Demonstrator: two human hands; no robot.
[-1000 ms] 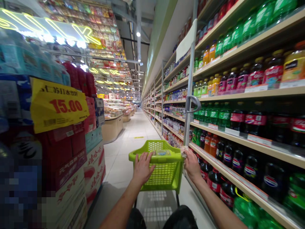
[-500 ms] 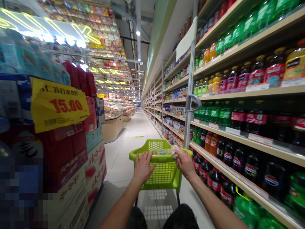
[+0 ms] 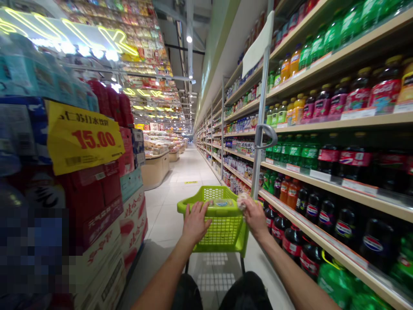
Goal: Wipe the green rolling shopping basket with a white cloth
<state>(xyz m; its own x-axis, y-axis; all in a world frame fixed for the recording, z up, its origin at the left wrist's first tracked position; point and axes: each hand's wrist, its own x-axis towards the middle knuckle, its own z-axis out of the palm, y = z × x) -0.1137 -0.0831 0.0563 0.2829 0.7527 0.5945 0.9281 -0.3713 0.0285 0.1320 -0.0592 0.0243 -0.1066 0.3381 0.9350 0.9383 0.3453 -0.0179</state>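
A lime-green shopping cart [image 3: 222, 230] stands in the aisle straight ahead of me. My left hand [image 3: 195, 220] is wrapped over the left part of its handle bar. My right hand [image 3: 253, 215] grips the right end of the bar and also holds a small crumpled whitish thing [image 3: 241, 199] that I cannot make out. Both forearms reach forward from the bottom of the view.
Shelves of soda bottles [image 3: 322, 159] run close along the right, with a metal post [image 3: 262, 129] next to the cart. Stacked red and white cartons [image 3: 106, 215] with a yellow 15.00 price sign [image 3: 82, 140] stand on the left. The tiled aisle floor [image 3: 183, 181] stretches ahead.
My right hand has shifted left from the cart's right corner onto the handle bar. The cart and view have moved slightly forward along the aisle.
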